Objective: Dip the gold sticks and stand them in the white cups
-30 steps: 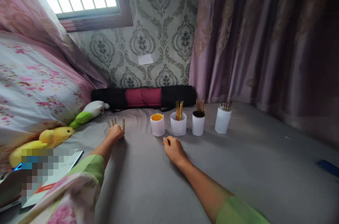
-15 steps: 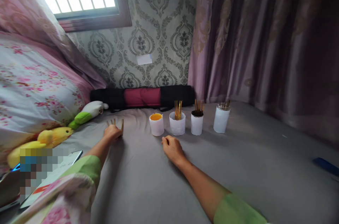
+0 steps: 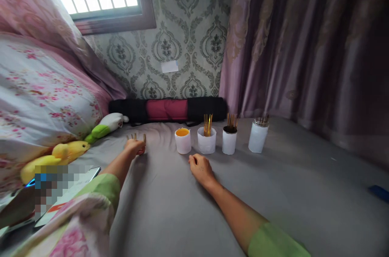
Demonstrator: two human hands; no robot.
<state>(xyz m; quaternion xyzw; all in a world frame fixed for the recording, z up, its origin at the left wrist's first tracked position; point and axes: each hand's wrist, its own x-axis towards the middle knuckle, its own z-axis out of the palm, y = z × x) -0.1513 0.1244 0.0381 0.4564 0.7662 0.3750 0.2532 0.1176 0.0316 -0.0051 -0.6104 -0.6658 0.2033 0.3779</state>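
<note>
My left hand (image 3: 135,146) is closed near the surface at the left, its fingers wrapped around thin brownish sticks (image 3: 144,138) whose upper ends poke up above it. How far down they reach is hidden. My right hand (image 3: 201,170) rests in a loose fist on the grey sheet (image 3: 170,208), with nothing visible in it. Just beyond it stands a white-wrapped cup with an orange inside (image 3: 183,144). To its right come a wider white cup (image 3: 206,144) with golden sticks (image 3: 208,125), a dark-mouthed white cup (image 3: 229,143) with sticks, and a taller white container (image 3: 257,138) with stick ends.
A black and red rolled bag (image 3: 167,110) lies along the wall. Yellow (image 3: 71,150) and green-white (image 3: 106,124) plush toys sit at the left beside a floral cushion (image 3: 45,91). A flat tablet-like object (image 3: 91,176) is near my left forearm. Something blue (image 3: 379,193) lies far right.
The view has shifted slightly, so everything appears a little further right. My left hand has moved slightly with its sticks; my right hand stays near the orange cup.
</note>
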